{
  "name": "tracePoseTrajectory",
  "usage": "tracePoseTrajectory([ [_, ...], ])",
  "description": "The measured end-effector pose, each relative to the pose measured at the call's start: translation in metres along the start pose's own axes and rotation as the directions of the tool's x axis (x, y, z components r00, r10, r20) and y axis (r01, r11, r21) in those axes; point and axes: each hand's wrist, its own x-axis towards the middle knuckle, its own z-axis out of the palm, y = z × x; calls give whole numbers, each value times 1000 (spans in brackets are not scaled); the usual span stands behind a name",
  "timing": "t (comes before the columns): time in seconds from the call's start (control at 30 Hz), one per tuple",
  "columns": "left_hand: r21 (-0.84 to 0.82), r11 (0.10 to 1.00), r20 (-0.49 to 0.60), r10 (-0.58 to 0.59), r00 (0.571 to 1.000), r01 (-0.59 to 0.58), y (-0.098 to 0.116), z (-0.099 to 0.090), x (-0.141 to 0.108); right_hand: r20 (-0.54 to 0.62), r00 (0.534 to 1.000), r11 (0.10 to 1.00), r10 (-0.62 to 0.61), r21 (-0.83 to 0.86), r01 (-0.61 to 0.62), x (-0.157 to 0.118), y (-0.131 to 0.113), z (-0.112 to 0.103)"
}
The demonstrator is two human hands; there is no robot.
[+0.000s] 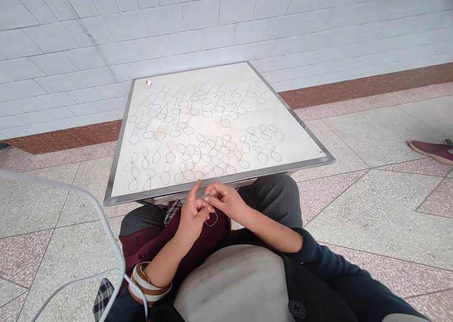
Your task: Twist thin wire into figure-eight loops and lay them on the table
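Over my lap, just off the table's near edge, my left hand and my right hand meet around a thin wire loop. Thumb and fingers of the left pinch the wire, and its index finger points up. The right hand's fingertips close on the upper part of the same wire. Part of the loop hangs below the fingers; the rest is hidden by them. Ahead, on the white table, lie figure-eight wire loops in the near half and single loops with straight tails in the far half.
A small white and red object sits at the table's far left corner. Behind stands a white tiled wall. A pale cable curves across the left. Another person's shoe is on the floor at the right.
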Motion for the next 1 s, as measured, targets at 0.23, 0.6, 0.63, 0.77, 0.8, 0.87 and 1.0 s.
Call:
tracePoseTrajectory([
  [0.23, 162, 987, 2, 9, 1000, -9, 1, 2, -4, -28, 994, 907, -105, -412, 84, -4, -7, 4],
  [0.6, -91, 996, -124, 6, 992, -18, -1, -8, 4, -120, 992, 971, -29, -239, -1, -6, 1, 1],
  [0.63, -97, 995, -158, 23, 987, -38, 1, -9, 4, -86, 996, 983, 26, -178, -41, -7, 1, 0],
  [0.77, -80, 991, -224, 84, 971, -104, 6, -11, 3, 50, 982, 982, 182, 37, -184, -7, 2, 5],
  [0.8, -72, 991, -229, 93, 969, -113, 6, -10, 3, 53, 977, 974, 205, 87, -209, -7, 2, 6],
  [0.87, -53, 991, -236, 108, 966, -123, 6, -10, 2, 48, 969, 956, 242, 157, -246, -5, 3, 9],
  [1.0, -46, 988, -228, 135, 964, -149, 7, -9, 1, 67, 957, 928, 282, 235, -290, -3, 5, 11],
])
